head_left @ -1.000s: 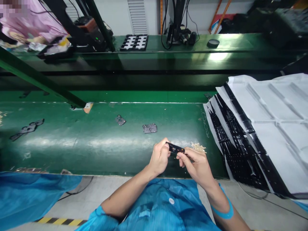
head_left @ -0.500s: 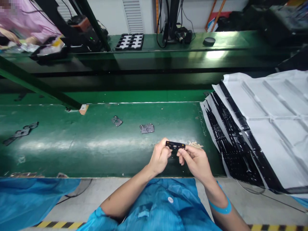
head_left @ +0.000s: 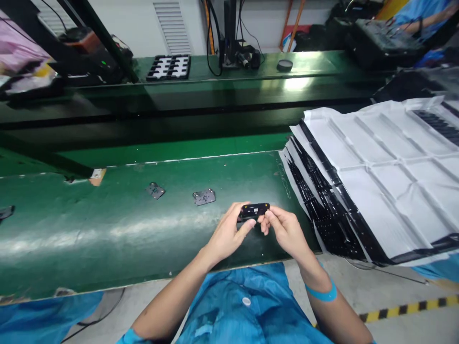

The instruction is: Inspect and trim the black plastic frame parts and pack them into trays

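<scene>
A small black rectangular plastic part with yellow spots near its ends is held up above the green bench. My left hand is closed around the part's left end, fingers behind it and thumb along the lower edge. At the right end, my right hand pinches it between thumb and fingers. Two flat grey-black parts lie on the bench to the left: a nearer flat part and a smaller flat part.
At right, a tall stack of black trays with white sheets leans over the bench. Behind are a raised green shelf, a black-and-white tray and a round black disc. A green post slants in at left.
My view has swung to the right, so the bench items sit further left. My left thumb has stretched out along the part's lower edge; both hands still hold it.
</scene>
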{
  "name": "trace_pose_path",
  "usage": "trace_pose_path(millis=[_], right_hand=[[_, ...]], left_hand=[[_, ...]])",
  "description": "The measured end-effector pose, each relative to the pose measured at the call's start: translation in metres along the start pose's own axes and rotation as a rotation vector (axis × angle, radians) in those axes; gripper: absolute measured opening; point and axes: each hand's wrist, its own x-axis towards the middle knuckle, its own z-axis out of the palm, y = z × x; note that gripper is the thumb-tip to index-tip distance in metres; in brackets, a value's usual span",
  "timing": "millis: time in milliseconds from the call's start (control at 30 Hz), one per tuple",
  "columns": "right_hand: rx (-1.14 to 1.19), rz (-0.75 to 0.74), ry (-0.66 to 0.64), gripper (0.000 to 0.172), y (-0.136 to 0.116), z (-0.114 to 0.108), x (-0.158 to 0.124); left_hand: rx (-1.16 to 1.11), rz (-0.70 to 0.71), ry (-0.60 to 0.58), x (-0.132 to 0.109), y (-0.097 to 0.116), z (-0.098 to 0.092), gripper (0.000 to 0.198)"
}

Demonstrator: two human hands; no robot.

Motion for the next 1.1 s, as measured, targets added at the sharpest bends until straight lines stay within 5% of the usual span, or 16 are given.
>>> trace_pose_path(millis=[200, 433, 567, 767, 1100], right_hand=[[-0.165, -0.033, 0.016, 0.032, 0.016, -0.007, 0.001], [-0.338, -0.171, 0.110, 0.031, 0.012, -0.015, 0.004], [-0.174, -0.156, 0.092, 0.034, 0.002, 0.001, 0.010], [0.090, -0.053, 0.139, 0.015, -0.006, 0.029, 0.010], [0.160, -0.049, 0.174, 0.029, -0.015, 0.040, 0.001]], left_hand=[[-0.139, 0.009, 0.111, 0.008, -0.009, 0.010, 0.029], [-0.113, -0.150, 0.136, -0.002, -0.013, 0.005, 0.037], [-0.228, -0.158, 0.106, -0.008, -0.006, 0.001, 0.031], [-0.420, -0.162, 0.076, -0.019, 0.003, 0.002, 0.031], [-0.292, -0.136, 0.044, -0.034, 0.021, -0.009, 0.037]])
